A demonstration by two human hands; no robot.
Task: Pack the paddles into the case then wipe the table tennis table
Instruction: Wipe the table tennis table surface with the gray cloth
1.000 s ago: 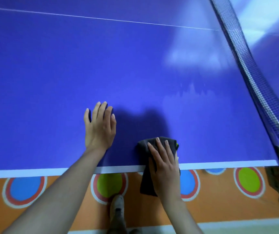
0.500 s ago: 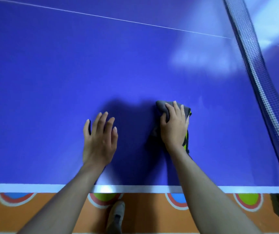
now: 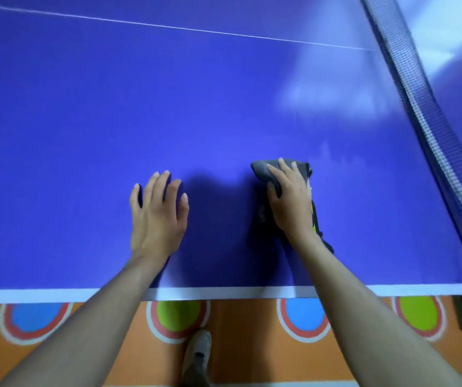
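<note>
Right of the frame's centre, the fingers [image 3: 285,170] of the right hand [image 3: 291,202] are laid over a grey cloth [image 3: 263,169], thumb tucked at its edge, pressing it onto the blue table tennis table [image 3: 224,107]. Left of centre, the left hand [image 3: 157,216] is spread flat on the surface, nothing held. No paddles or case are in view. Wiping is judged under way; the portion remaining cannot be told. The net [image 3: 419,107] is seen at upper right.

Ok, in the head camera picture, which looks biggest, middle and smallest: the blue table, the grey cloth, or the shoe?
1. Blue table, by far the biggest.
2. and 3. Grey cloth and shoe look alike in size; the right hand hides much of the cloth, so no ranking.
</note>
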